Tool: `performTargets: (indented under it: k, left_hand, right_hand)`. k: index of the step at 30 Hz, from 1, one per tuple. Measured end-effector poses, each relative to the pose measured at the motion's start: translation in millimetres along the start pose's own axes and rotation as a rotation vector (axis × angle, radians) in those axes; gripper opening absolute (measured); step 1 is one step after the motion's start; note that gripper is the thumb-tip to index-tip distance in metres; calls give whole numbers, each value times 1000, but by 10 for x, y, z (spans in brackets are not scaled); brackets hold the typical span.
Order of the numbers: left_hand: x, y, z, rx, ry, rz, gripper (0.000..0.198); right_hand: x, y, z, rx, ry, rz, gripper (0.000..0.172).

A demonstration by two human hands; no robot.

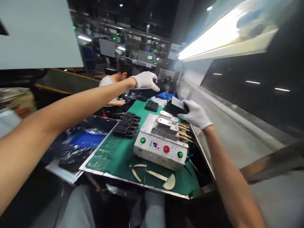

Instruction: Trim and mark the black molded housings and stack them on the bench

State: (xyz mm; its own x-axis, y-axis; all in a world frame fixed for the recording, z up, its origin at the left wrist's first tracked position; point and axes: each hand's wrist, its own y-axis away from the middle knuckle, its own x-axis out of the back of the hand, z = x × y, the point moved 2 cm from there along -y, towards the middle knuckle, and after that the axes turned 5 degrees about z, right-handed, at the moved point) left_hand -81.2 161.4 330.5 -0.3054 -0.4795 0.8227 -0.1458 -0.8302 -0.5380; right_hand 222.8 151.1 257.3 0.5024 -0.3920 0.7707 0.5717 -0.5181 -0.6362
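Observation:
My left hand [146, 80], in a white glove, is stretched far forward over the far end of the bench. Its thumb and fingers are curled around the near end of a black housing [165, 81]. To the right, my gloved right hand [196, 114] grips a black box-like part with a grey top face [177, 103], held above the bench behind the fixture. The white test fixture [160, 155] has green and red buttons and brass-coloured probes; a dark part [165, 129] sits in it. Black housings [127, 125] lie in a row to its left.
More black parts [152, 106] lie farther back on the green bench mat [104, 158]. Pliers with beige handles [139, 171] and a pale fan-shaped tool [169, 182] lie at the front edge. A co-worker [111, 80] sits at left; plastic-wrapped blue material [87, 139] is beside the bench.

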Motion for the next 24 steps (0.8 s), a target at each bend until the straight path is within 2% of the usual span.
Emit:
performTargets:
  k: [2, 4, 5, 7, 9, 12, 15, 17, 18, 20, 21, 22, 23, 24]
  left_hand:
    - [-19, 708, -285, 124, -39, -68, 54]
    - [-217, 1489, -518, 250, -60, -182, 47]
    - [-360, 1879, -615, 348, -63, -239, 44]
    - [-675, 2596, -744, 476, -79, -286, 42]
    - [-993, 3188, -807, 565, -90, -312, 38]
    - [-1392, 3814, -839, 635, -104, -301, 36]
    - [-1634, 4176, -883, 660, -87, -232, 45]
    - [-1678, 4303, -898, 653, -58, -164, 47]
    - [-1666, 4335, -871, 645, -50, -129, 49]
    - [-1590, 4334, -682, 600, -25, 23, 52]
    - [-1541, 4314, -508, 564, -2, 125, 53]
    - [-1479, 4296, -284, 498, 83, 333, 49]
    - [-1440, 4286, -29, 406, 225, 471, 43]
    - [-1423, 4289, 229, 327, 370, 556, 37]
  right_hand:
    - [-31, 81, -384, 137, -47, -55, 48]
    - [-338, 300, -955, 319, -187, -199, 39]
    - [-580, 447, -1274, 422, -272, -292, 35]
    - [-1161, 728, -1862, 563, -338, -398, 40]
    - [-1752, 913, -2292, 626, -320, -447, 40]
    - [-2395, 1021, -2602, 636, -304, -465, 37]
    - [-2659, 1175, -2650, 473, -348, -403, 42]
    - [-2629, 1435, -2557, 293, -390, -313, 49]
    - [-2535, 1618, -2457, 195, -411, -250, 52]
    - [-2136, 2070, -2153, 42, -435, -98, 54]
    - [-1815, 2326, -1974, -21, -434, -23, 53]
    - [-1410, 2591, -1815, -38, -407, 47, 51]
    - [-932, 2858, -1694, -73, -340, 96, 50]
    - [-386, 3119, -1631, -155, -238, 182, 48]
